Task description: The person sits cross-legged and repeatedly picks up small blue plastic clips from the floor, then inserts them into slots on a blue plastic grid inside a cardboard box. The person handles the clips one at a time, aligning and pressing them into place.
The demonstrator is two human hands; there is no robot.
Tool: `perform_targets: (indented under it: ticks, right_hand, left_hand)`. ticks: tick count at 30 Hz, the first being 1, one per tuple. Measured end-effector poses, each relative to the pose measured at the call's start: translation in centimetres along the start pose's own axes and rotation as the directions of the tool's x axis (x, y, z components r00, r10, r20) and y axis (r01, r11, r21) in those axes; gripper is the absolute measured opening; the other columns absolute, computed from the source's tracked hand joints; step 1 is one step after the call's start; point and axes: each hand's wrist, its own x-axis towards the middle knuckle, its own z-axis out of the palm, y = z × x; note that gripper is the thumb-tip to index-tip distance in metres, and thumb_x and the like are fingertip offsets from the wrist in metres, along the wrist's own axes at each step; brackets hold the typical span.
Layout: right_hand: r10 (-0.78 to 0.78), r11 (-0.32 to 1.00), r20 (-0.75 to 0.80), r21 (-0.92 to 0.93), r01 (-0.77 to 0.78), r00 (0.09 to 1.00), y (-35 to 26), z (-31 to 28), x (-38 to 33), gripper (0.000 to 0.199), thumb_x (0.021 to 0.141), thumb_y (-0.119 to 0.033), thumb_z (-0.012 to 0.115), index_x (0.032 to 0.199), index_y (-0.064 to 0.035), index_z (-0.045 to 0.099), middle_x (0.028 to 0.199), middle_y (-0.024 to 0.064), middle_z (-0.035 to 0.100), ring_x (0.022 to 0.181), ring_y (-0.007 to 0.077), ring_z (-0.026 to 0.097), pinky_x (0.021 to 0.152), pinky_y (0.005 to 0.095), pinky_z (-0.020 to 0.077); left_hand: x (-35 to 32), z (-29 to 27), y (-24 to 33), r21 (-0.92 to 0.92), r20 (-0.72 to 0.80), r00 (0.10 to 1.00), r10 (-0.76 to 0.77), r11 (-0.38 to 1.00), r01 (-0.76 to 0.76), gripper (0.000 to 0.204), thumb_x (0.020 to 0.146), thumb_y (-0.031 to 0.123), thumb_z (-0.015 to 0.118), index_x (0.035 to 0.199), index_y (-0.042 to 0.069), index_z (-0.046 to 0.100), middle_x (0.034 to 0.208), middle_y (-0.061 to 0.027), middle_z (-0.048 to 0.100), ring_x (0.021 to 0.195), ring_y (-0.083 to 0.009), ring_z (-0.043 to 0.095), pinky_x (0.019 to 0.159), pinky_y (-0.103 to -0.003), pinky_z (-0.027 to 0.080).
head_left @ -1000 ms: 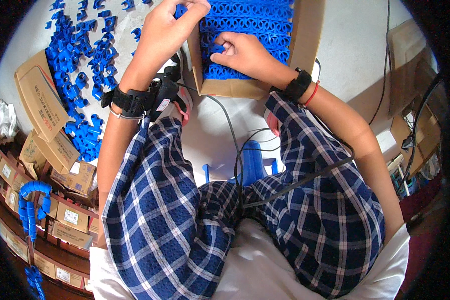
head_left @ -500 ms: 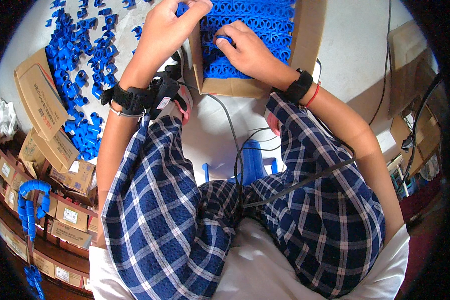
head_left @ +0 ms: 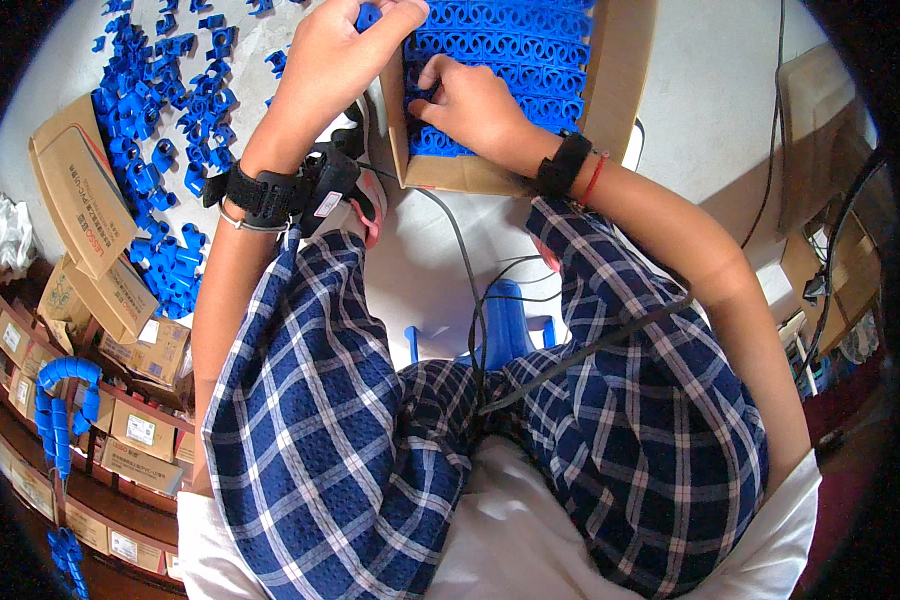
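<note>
Blue clips (head_left: 510, 50) lie beneath the right hand (head_left: 470, 105).

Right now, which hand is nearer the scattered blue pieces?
Left. Your left hand is right of the scattered blue pieces, by the left edge of the cardboard box; your right hand is farther right, over it.

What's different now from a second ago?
The right hand has moved slightly left over the cardboard box. Its thumb and forefinger now stand apart, and the blue piece they pinched no longer shows between them, so it seems let go. The left hand stays put, holding its blue fitting; the loose blue pieces on the floor lie as before.
</note>
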Motion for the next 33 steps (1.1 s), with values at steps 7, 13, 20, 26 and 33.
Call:
perform_targets:
  ticks: [7,13,20,26,33]
  right_hand:
    - [-0.1,0.971,0.15,-0.202,0.129,0.984,0.5,-0.3,0.2,0.019,0.085,-0.023,0.065,0.095,-0.006,0.066,0.085,0.0216,0.069,0.081,0.0404,0.068,0.075,0.0508,0.0553]
    - [-0.165,0.98,0.123,-0.09,0.176,0.979,1.3,0.0,0.3,0.021,0.084,-0.014,0.059,0.101,-0.0044,0.066,0.085,0.022,0.069,0.081,0.0397,0.068,0.076,0.0491,0.055]
    - [-0.266,0.953,0.096,-0.124,0.276,0.959,1.6,0.3,0.1,0.027,0.083,-0.012,0.06,0.109,-0.0054,0.063,0.083,0.0196,0.068,0.077,0.0373,0.068,0.07,0.0465,0.0544]
    - [-0.226,0.972,-0.021,-0.074,0.224,0.974,-0.7,-2.9,0.6,0.024,0.084,-0.015,0.059,0.104,-0.0036,0.064,0.08,0.0207,0.068,0.077,0.0391,0.068,0.072,0.0502,0.0549]
    - [-0.332,0.89,-0.379,0.179,0.421,0.864,-5.3,-8.7,1.0,0.018,0.091,-0.005,0.06,0.108,-0.0012,0.06,0.09,0.0107,0.054,0.075,0.0176,0.053,0.067,0.0288,0.0432]
  left_hand:
    - [0.1,0.3,1.0,-0.07,0.023,0.992,0.125,0.99,-0.123,0.015,0.098,0.019,0.057,0.098,0.006,0.064,0.09,0.0006,0.06,0.087,-0.0087,0.055,0.081,-0.025,0.044]
    - [-0.1,0.3,2.0,-0.084,0.016,0.993,0.116,0.99,-0.114,0.008,0.094,0.01,0.06,0.097,0.003,0.062,0.09,0.0008,0.06,0.088,-0.0076,0.054,0.082,-0.023,0.044]
    - [0.0,0.3,1.6,-0.098,0.023,0.993,0.119,0.988,-0.116,0.008,0.095,0.01,0.06,0.097,0.003,0.062,0.09,0.001,0.06,0.089,-0.0076,0.054,0.083,-0.023,0.044]
    - [0.1,-0.4,2.1,-0.251,0.037,0.999,-0.026,0.967,0.034,0.017,0.096,0.019,0.056,0.103,0.005,0.062,0.088,0.0008,0.06,0.078,-0.0064,0.052,0.069,-0.023,0.041]
    - [-0.4,-1.7,3.4,-0.553,0.3,0.933,-0.197,0.761,0.338,0.054,0.104,0.052,0.031,0.122,0.007,0.056,0.091,0.0017,0.058,0.07,-0.0057,0.047,0.046,-0.022,0.03]
